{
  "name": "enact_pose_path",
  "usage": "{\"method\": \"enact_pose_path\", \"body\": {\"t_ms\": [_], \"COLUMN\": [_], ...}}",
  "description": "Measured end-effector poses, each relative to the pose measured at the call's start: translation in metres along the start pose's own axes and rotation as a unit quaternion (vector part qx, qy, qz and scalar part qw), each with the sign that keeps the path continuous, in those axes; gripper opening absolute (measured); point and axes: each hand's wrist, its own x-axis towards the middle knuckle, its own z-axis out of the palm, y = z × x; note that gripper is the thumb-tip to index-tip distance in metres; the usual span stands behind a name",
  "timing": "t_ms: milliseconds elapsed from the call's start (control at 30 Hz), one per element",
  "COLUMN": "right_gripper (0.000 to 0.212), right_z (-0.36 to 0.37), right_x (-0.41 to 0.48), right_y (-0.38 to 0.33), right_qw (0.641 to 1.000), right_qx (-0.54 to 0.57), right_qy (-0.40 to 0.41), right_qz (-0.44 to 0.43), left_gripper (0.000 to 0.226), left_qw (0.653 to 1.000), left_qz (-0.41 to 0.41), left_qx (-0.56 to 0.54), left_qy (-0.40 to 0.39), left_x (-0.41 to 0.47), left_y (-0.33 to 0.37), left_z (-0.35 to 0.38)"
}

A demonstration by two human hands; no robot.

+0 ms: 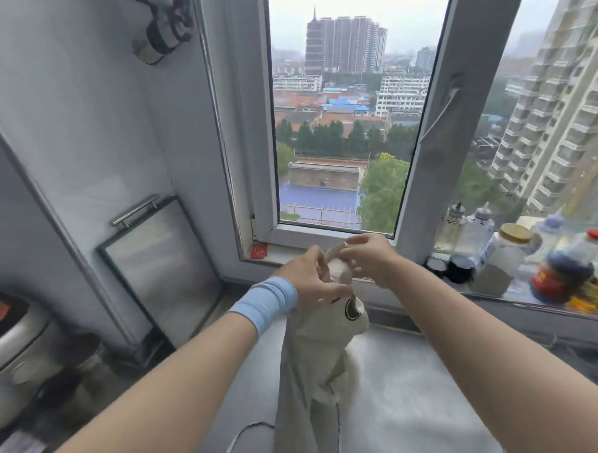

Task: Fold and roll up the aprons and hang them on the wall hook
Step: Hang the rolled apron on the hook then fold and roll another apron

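A cream apron (315, 371) hangs bunched from my two hands above the steel counter (420, 403), with a dark round patch near its top. My left hand (309, 278), with a light blue wristband, grips the gathered top of the cloth. My right hand (368, 255) pinches the apron's strap just above it. One thin strap end (247, 433) trails on the counter at the lower left. A wall hook fitting (162, 25) with dark items on it sits high on the left wall.
An open window (336, 125) lies straight ahead. Several bottles and jars (515, 259) crowd the sill at the right. A steel-framed panel (158, 268) leans on the left wall, and a metal appliance (7, 357) stands at the far left.
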Motion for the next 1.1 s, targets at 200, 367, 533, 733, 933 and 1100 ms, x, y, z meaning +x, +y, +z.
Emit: {"method": "enact_pose_path", "body": {"t_ms": [200,367,533,733,933,1100], "right_gripper": [0.052,0.083,0.061,0.029,0.02,0.023], "right_z": [0.011,-0.004,0.013,0.038,0.071,0.075], "right_x": [-0.02,-0.032,-0.046,-0.06,-0.1,-0.133], "right_y": [0.004,0.04,0.047,0.013,-0.014,-0.04], "right_qw": [0.99,0.943,0.883,0.943,0.94,0.939], "right_qx": [0.085,-0.256,-0.413,-0.258,-0.236,-0.259], "right_qy": [-0.097,-0.164,-0.125,-0.017,-0.021,-0.018], "right_qz": [-0.052,-0.134,-0.186,-0.208,-0.245,-0.223], "left_gripper": [0.007,0.05,0.012,0.05,0.062,0.036], "left_qw": [0.976,0.889,0.851,0.935,0.994,0.984], "left_qz": [-0.133,-0.27,-0.273,-0.278,0.043,0.026], "left_qx": [-0.15,-0.361,-0.448,-0.158,0.019,0.17], "left_qy": [0.085,0.079,0.016,0.153,0.095,-0.051], "left_x": [-0.016,-0.028,-0.053,-0.088,-0.126,-0.137], "left_y": [-0.004,-0.03,-0.018,-0.031,-0.042,-0.061], "left_z": [-0.024,-0.067,-0.086,-0.12,-0.127,-0.121]}}
